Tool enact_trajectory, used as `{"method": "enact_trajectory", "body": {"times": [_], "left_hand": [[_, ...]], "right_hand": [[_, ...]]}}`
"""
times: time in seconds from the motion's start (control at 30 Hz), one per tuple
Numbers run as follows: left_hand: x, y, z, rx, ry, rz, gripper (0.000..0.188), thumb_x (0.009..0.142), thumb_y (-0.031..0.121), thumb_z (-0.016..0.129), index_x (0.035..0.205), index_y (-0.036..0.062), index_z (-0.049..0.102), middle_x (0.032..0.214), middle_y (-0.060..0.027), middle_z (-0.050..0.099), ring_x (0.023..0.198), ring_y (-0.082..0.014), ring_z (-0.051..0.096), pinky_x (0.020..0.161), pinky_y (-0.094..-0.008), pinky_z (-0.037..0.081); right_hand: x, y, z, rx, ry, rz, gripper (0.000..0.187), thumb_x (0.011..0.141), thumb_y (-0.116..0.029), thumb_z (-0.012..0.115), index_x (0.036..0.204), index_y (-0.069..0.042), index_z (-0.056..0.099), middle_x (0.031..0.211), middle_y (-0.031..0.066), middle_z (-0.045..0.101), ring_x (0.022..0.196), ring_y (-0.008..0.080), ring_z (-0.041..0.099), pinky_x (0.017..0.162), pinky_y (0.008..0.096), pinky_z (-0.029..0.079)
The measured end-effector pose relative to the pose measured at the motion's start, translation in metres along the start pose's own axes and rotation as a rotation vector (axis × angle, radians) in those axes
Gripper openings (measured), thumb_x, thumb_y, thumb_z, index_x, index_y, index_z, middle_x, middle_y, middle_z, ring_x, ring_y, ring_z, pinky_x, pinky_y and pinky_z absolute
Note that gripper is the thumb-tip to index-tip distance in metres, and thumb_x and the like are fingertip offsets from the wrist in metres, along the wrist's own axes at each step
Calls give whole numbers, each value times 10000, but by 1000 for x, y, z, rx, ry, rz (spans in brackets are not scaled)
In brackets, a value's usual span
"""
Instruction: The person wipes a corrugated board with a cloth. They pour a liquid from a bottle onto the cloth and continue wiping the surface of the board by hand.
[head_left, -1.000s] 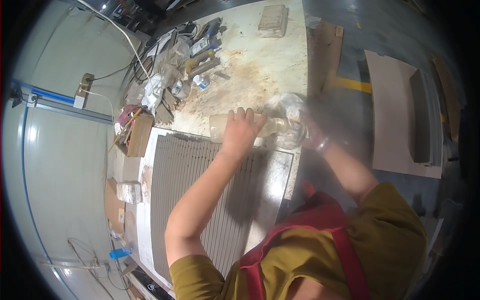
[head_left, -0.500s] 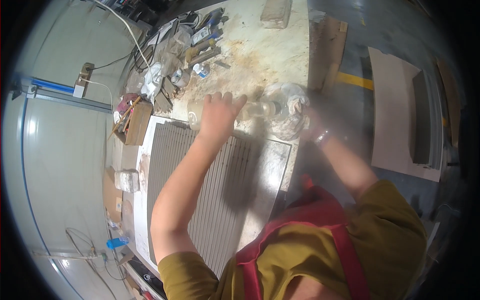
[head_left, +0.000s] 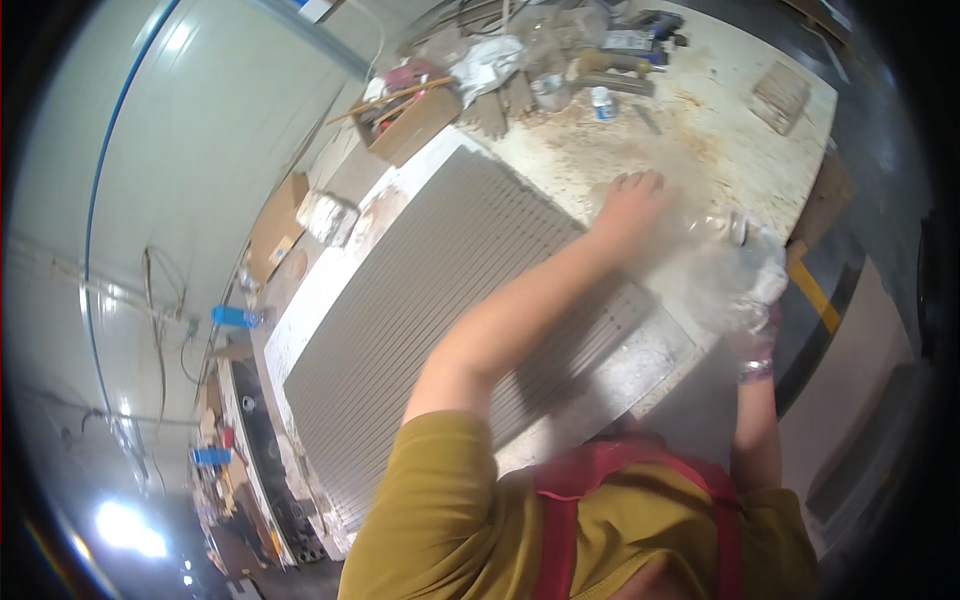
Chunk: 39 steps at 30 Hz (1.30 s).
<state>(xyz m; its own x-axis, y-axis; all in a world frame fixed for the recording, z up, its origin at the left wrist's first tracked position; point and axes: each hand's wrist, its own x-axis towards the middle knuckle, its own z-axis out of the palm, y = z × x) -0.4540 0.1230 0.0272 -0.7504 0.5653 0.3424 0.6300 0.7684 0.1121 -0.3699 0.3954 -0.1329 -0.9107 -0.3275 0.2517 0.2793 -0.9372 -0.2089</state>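
My left hand (head_left: 632, 212) is closed round a clear plastic bottle (head_left: 708, 226), held sideways above the far edge of a grey grooved panel (head_left: 430, 310). The bottle's neck points right, toward a crumpled white cloth (head_left: 765, 280) with thin clear plastic about it. My right hand (head_left: 758, 338) is at the near side of this bundle, fingers closed on the cloth and partly hidden by it. A shiny band shows at the right wrist. Motion blurs both hands and the bottle. Beneath my left forearm the panel lies flat on the white table (head_left: 690, 160).
A cardboard box of tools (head_left: 415, 125) stands at the far left. Beyond the panel are a small white bottle (head_left: 602, 103), a jar (head_left: 549, 92) and piled plastic and tools. A wrapped block (head_left: 780, 97) sits far right; another white block (head_left: 327, 218) is left of the panel.
The view has swung left, so the table and panel appear turned and shifted. My left hand still grasps the bottle, and my right hand stays at the cloth.
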Motion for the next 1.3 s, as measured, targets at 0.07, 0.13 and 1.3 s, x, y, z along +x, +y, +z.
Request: {"method": "enact_trajectory", "body": {"times": [0.07,0.13,1.3], "left_hand": [[1,-12,10,-64,186,-94,649,635,181,756,1223,128,486,1091,-146,524,1061,-295,523,883,-442,402],[7,-25,9,-254,315,-325,733,611,196,778,1248,72,436,1127,-174,526,1072,-325,512,927,-450,393],[-700,167,-217,192,-248,-1243,1043,566,431,821,1395,31,329,1493,-181,256,1374,-352,248,1065,-541,194]], "right_hand": [[-4,-15,-10,10,-86,18,681,919,-543,357,1410,-72,335,1439,131,370,1297,361,363,1069,535,298],[-12,-39,-6,-163,-147,72,679,920,-564,332,1407,-91,347,1429,130,384,1282,359,377,1062,538,302],[-86,589,298,-1882,-1643,15,655,784,-610,526,1340,-272,459,1490,22,327,1405,320,205,1068,688,39]]}}
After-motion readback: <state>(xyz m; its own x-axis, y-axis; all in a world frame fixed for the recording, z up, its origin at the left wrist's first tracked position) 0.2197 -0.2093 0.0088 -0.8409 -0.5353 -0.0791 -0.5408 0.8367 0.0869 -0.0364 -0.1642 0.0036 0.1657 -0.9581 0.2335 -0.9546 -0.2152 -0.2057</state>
